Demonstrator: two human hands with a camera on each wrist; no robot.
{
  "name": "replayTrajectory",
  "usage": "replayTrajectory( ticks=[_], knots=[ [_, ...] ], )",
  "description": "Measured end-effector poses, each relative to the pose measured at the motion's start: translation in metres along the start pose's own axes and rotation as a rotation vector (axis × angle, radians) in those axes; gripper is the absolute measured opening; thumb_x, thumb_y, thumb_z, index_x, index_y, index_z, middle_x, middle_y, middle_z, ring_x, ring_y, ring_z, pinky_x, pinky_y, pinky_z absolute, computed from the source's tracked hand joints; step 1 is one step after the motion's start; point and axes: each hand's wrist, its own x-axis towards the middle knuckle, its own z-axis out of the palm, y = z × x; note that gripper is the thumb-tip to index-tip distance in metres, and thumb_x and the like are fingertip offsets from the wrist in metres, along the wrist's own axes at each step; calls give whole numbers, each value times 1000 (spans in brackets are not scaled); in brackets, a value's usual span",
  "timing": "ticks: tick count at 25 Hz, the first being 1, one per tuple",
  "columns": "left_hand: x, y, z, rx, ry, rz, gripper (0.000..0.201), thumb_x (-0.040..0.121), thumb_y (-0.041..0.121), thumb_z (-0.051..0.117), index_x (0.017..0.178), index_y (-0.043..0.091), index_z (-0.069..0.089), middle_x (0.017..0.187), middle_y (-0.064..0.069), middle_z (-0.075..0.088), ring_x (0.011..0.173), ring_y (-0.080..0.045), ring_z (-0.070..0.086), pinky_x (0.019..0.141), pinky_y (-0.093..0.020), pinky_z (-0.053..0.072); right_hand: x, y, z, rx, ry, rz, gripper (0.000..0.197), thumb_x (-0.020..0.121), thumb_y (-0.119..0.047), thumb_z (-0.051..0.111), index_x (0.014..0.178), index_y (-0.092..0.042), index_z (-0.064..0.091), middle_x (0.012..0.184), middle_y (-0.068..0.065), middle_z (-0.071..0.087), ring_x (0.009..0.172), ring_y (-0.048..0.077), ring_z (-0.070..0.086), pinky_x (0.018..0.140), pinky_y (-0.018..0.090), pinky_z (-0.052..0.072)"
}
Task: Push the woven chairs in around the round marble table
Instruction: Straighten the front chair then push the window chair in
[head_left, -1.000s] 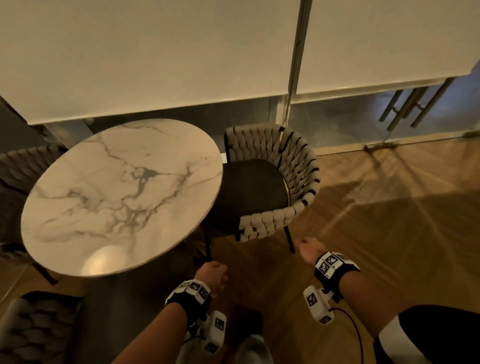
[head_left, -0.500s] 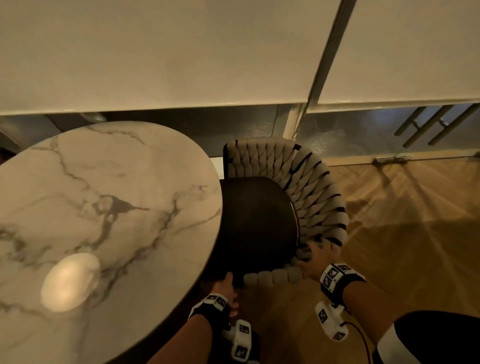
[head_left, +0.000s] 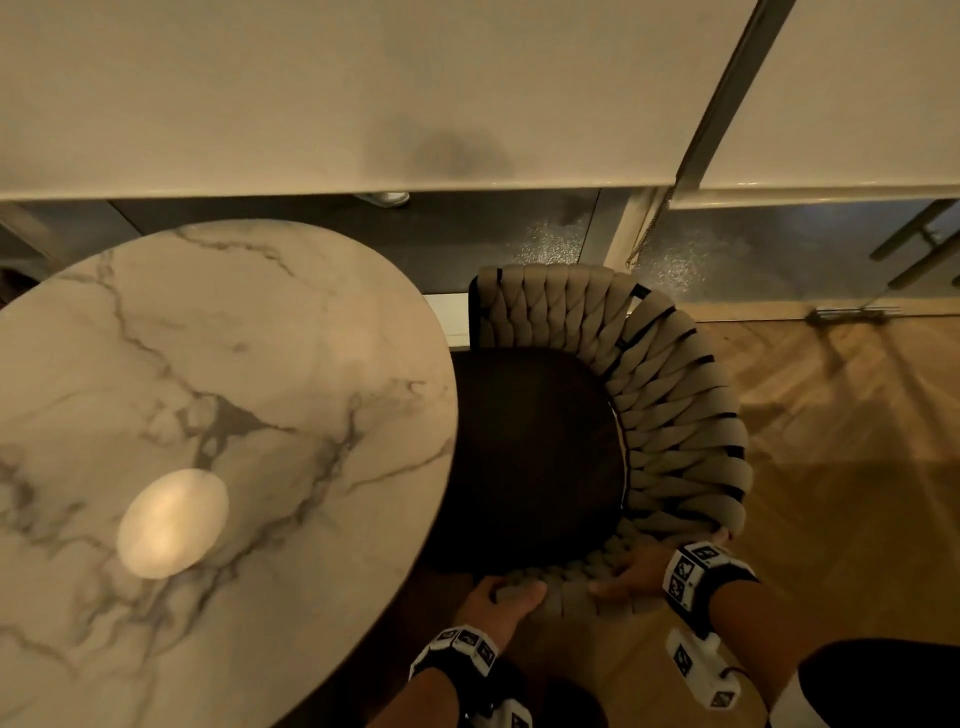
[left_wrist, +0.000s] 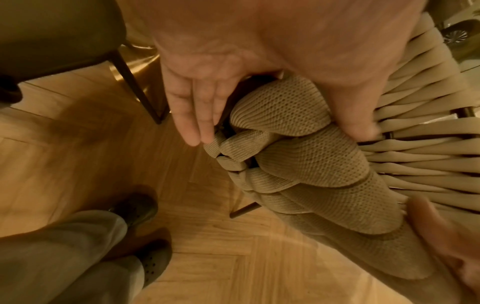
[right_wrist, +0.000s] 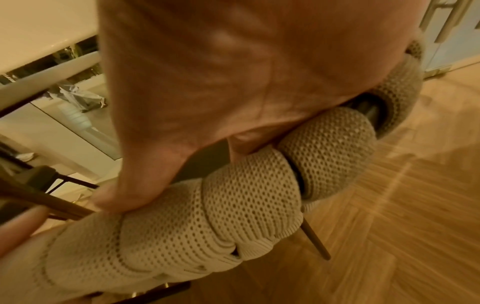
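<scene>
The round marble table (head_left: 208, 389) fills the left of the head view. Right beside it stands a woven chair (head_left: 670, 415) with a dark seat and a beige braided back, its seat edge under the tabletop rim. My left hand (head_left: 501, 597) grips the near end of the braided rim (left_wrist: 298, 160), fingers (left_wrist: 192, 115) down one side and thumb down the other. My right hand (head_left: 631, 571) holds the same rim a little further right. In the right wrist view its palm (right_wrist: 207, 82) lies over the braid (right_wrist: 233, 205) with the thumb along it.
A window wall with lowered blinds runs close behind the table and chair. A glass door with bar handles (head_left: 914, 244) is at the far right. Another dark chair (left_wrist: 52, 30) stands to my left, and my shoes (left_wrist: 145, 207) are on the wooden floor.
I have stepped in close to the chair. Both hands, which hung free a second ago, have reached forward and taken hold of the chair's near rim, the right one first.
</scene>
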Motion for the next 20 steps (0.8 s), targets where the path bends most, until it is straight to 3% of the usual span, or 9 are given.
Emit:
replayTrajectory(
  ticks=[3,5,8,10,13,16,18,20],
  knots=[
    [-3,-1,8,65,67,51,67,52,65,79,107,38,54,116,5,63,103,-18,58,98,-36,49,5,11,9,-178,23,-64,136,18,-106,31,143,-51,24,161,-8,16,147,32,13,110,70,-3],
    [-5,-2,15,95,115,86,69,50,60,83,107,35,54,109,8,63,95,-15,57,92,-32,47,-3,21,20,-289,215,-146,121,31,-104,32,140,-52,28,154,-10,31,140,28,28,107,66,11],
    [-11,-2,22,-4,165,116,77,37,61,89,101,36,53,107,7,63,100,-19,61,92,-35,50,-4,35,42,-275,544,-302,97,53,-96,34,135,-43,41,137,-8,52,120,21,49,100,44,31],
    [-14,1,27,-42,180,118,77,38,58,90,101,34,52,111,3,62,101,-20,60,93,-36,50,2,43,52,-264,601,-303,98,56,-98,26,130,-37,48,128,-4,59,110,22,54,95,42,36],
    [-19,11,41,-67,178,107,93,41,56,91,119,21,55,122,-3,61,108,-24,60,95,-37,51,13,59,56,-261,565,-252,100,55,-100,20,125,-36,52,124,-2,61,108,23,55,94,44,37],
    [-19,25,56,-78,192,134,113,28,68,87,125,17,57,122,-4,63,112,-27,62,99,-43,52,10,78,45,-235,588,-259,101,55,-99,21,137,-43,37,139,-6,52,125,20,47,109,47,25],
    [-14,43,63,-77,214,164,112,29,69,84,124,17,57,123,-6,63,113,-29,61,100,-48,52,4,82,29,-278,615,-210,93,62,-94,25,139,-43,35,146,-9,45,135,19,38,116,59,0],
    [-4,60,59,-61,235,177,118,26,74,82,128,19,55,126,-6,63,113,-30,61,100,-50,51,3,80,11,-311,625,-94,88,65,-91,25,137,-43,38,148,-9,42,138,24,33,100,72,-23]
  ],
)
